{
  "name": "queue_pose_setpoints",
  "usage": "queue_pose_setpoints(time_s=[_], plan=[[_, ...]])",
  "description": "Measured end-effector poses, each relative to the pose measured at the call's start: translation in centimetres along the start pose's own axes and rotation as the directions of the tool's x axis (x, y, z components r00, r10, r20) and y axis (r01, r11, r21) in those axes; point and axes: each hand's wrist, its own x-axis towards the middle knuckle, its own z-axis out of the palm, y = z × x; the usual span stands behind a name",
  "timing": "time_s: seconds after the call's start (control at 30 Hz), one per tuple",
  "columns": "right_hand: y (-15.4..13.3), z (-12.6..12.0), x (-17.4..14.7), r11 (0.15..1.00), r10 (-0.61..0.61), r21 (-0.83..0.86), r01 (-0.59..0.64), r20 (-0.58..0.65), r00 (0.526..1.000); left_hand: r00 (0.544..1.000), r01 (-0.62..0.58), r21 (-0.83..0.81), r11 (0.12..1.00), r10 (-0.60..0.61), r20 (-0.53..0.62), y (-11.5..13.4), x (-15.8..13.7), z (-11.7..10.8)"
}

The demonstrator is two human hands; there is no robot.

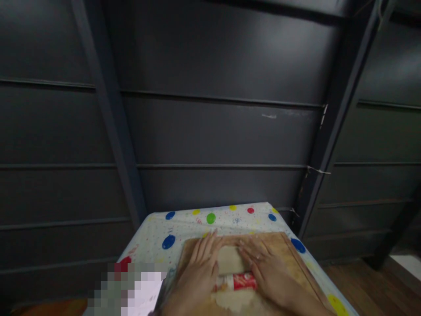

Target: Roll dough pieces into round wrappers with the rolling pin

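A cylinder with a red and white label [244,281], perhaps a can or bottle, lies on its side across a flat sheet of pale dough [230,260]. Both its ends are hidden by my hands. My left hand [201,265] is over its left end, fingers stretched forward and spread flat. At the right end lies my right hand [263,265], its fingers also extended, angled inward and slightly blurred. The dough spreads over a wooden board [296,267] and shows in front of and behind the cylinder, with a ragged near edge.
Under the board, a white tablecloth with coloured balloon prints [194,224] covers the table. A blurred-out patch and a bright pale rectangle [148,287] are left of the board. Behind the table rises a dark panelled wall [223,131]. Wooden flooring [358,281] shows at right.
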Motion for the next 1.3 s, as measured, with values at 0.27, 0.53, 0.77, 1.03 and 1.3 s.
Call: queue_pose_setpoints(time_s=[0.27, 0.53, 0.77, 1.03, 1.3], plan=[[0.4, 0.1, 0.4, 1.000, -0.011, 0.014, 0.012, -0.008, 1.000, 1.000, 0.019, 0.008, 1.000, -0.019, 0.014, 0.2, -0.1, 0.4], [0.0, 0.6, -1.4, 0.993, -0.115, 0.028, 0.114, 0.031, 0.993, 0.992, -0.077, 0.039, 0.996, 0.080, -0.097, 0.6, -2.4, 1.0], [4.3, -0.4, 5.9, 0.994, 0.040, -0.100, -0.048, -0.076, 0.996, 0.962, 0.262, -0.106, 0.959, -0.268, -0.048, -2.0, 5.2, 0.7], [6.0, 0.2, 6.4, 0.994, 0.033, -0.084, -0.066, -0.353, 0.935, 0.950, 0.287, -0.091, 0.954, -0.295, -0.099, -2.6, 5.8, 1.0], [2.0, -1.7, 2.8, 0.978, -0.170, -0.160, 0.133, -0.243, 0.955, 0.962, 0.262, -0.052, 0.964, -0.265, -0.067, -2.8, 5.8, 1.2]])
